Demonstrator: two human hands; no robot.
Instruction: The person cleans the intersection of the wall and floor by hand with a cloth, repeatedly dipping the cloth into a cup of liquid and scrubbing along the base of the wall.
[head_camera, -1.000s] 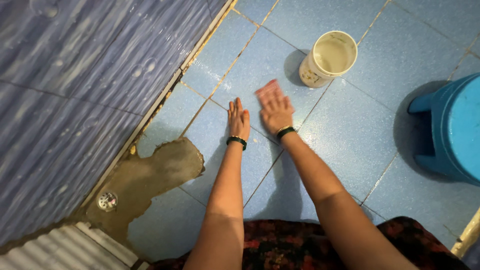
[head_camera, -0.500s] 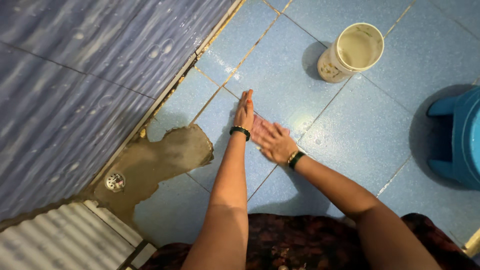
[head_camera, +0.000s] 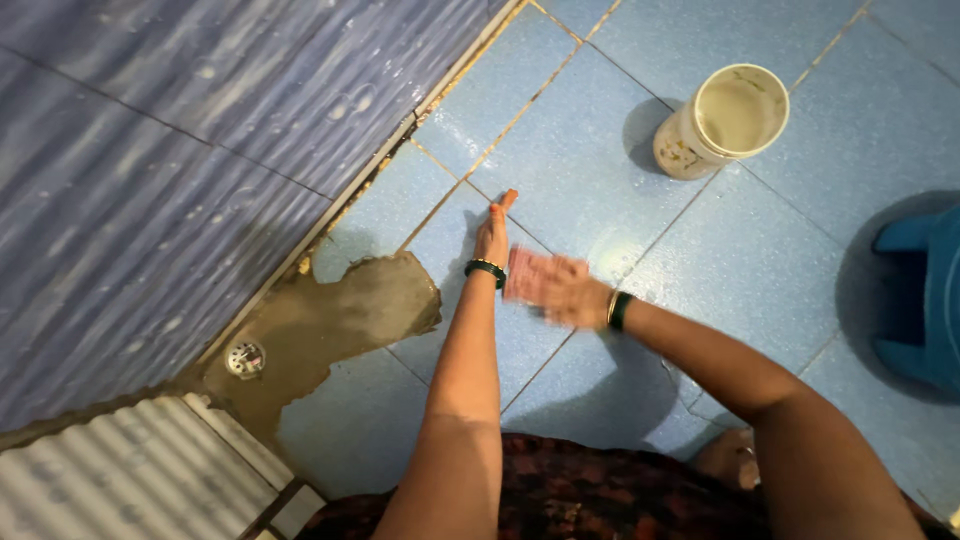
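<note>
Left hand (head_camera: 491, 238) rests flat on floor (head_camera: 560, 150). Right hand (head_camera: 570, 295), blurred, presses pink pad (head_camera: 525, 275). Cup (head_camera: 722, 120) stands at 1 o'clock.

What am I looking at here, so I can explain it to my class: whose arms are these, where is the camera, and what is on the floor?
There is no machine: a person wears a camera on the head, and it looks down at their own two bare arms. The left hand rests flat on the blue tiled floor, fingers straight. The right hand is blurred and presses a pink cloth or sponge against the tiles beside it; whether the fingers close round it is unclear. Each wrist bears a dark bangle. Farther off stands a cream container, open at the top. A blue plastic stool or tub sits at the right edge. At the left, a patch of bare cement surrounds a round metal drain by the blue tiled wall.
</note>
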